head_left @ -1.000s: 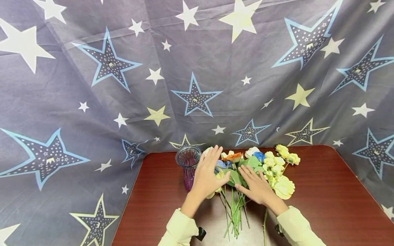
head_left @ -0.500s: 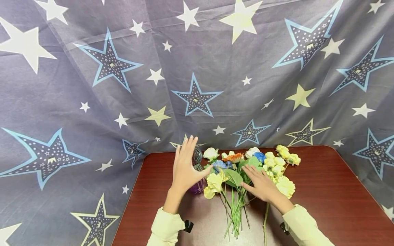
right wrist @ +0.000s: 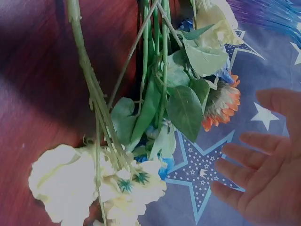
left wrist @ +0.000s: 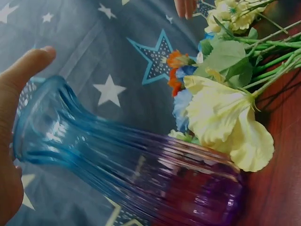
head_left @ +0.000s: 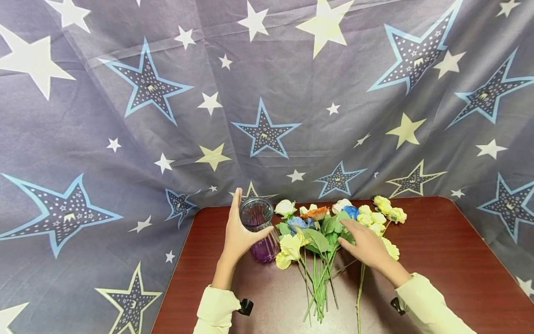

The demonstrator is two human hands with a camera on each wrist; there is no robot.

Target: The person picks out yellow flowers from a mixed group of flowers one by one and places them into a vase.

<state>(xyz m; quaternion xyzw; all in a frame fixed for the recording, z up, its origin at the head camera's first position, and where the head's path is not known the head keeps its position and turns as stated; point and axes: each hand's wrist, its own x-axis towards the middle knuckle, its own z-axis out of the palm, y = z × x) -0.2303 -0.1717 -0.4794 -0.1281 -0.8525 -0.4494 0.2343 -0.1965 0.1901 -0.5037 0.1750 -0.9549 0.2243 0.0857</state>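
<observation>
My left hand (head_left: 240, 234) is at the left side of a ribbed glass vase (head_left: 265, 250), its fingers extended and its thumb spread across the front near the rim. The vase fades from blue at the flared mouth to purple at the base, as the left wrist view shows along its whole side (left wrist: 117, 150). Over the right side of a bunch of artificial flowers (head_left: 318, 241) hovers my right hand (head_left: 369, 243). In the right wrist view that hand (right wrist: 268, 165) has loosely extended, spread fingers and holds nothing. The bunch includes an orange flower (head_left: 315, 213) and a yellow one (head_left: 290, 246).
Green stems (head_left: 320, 287) point toward the front of the reddish-brown table (head_left: 450, 269). A spray of pale yellow flowers (head_left: 377, 218) lies on the right, its long stem (head_left: 359, 297) reaching forward. Behind the table hangs a grey star-patterned cloth (head_left: 292, 69).
My left hand has moved left, from in front of the flowers to the vase's left side. My right hand has drawn slightly right. The flowers lie where they were.
</observation>
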